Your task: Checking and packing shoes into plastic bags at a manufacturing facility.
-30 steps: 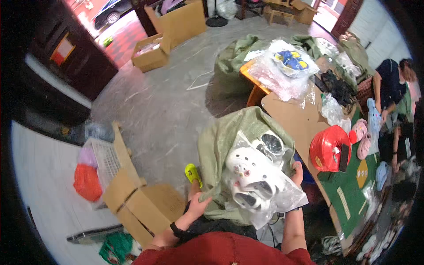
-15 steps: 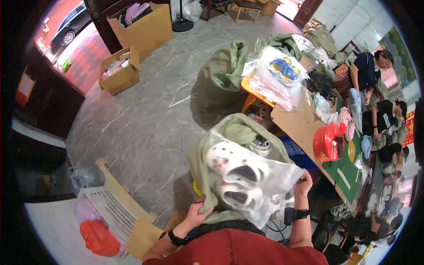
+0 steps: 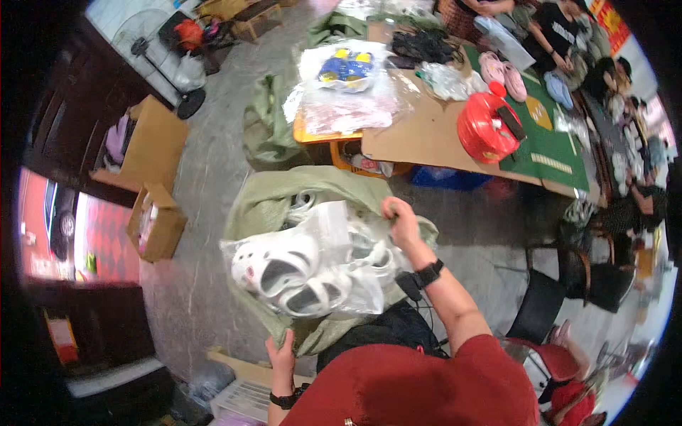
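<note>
Two white clogs foremost in one sack; right fingers clamped on it, left fingers unclear.

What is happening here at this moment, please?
A person in a dark red shirt is handling an open green sack. The right hand grips its rim, and the left hand touches its near edge. White clogs in clear plastic lie in its mouth. On the table beyond are blue-and-yellow clogs in plastic and a red roll.
</note>
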### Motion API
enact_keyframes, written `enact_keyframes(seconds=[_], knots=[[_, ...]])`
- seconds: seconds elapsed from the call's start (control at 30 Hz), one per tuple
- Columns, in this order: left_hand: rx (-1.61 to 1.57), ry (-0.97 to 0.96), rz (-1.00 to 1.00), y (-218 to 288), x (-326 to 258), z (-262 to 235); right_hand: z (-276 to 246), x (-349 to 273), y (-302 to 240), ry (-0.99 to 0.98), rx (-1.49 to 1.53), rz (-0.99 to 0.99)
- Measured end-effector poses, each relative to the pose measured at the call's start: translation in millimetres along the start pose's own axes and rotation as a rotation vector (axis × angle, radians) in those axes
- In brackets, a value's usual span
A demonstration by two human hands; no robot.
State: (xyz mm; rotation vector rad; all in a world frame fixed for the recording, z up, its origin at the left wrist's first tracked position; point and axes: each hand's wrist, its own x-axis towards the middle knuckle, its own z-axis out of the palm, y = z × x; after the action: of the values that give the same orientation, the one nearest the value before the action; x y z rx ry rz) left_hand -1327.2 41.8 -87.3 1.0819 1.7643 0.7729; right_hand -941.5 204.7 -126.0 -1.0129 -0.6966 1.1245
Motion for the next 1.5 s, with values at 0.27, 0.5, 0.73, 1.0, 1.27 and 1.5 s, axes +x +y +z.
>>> enact_keyframes(seconds=[0.27, 0.5, 0.73, 1.0, 1.27, 1.5], knots=[[-0.090, 0.211, -0.141, 65, 85, 65, 43, 119, 63, -0.297, -0.133, 0.053], [0.370, 0.310, -0.082, 69, 115, 87, 47, 181, 40, -0.394, -0.136, 0.085], [0.482, 0.348, -0.219, 85, 86, 90, 42, 201, 24, -0.355, -0.197, 0.175], [0.146, 0.397, 0.005, 81, 79, 87, 18, 195, 7, -0.261, -0.100, 0.246], [0.078, 0.329, -0.078, 93, 143, 114, 30, 261, 19, -0.069, -0.384, 0.029], [0.077, 0.089, -0.025, 49, 183, 81, 34, 210, -12, 0.085, -1.028, -0.459]])
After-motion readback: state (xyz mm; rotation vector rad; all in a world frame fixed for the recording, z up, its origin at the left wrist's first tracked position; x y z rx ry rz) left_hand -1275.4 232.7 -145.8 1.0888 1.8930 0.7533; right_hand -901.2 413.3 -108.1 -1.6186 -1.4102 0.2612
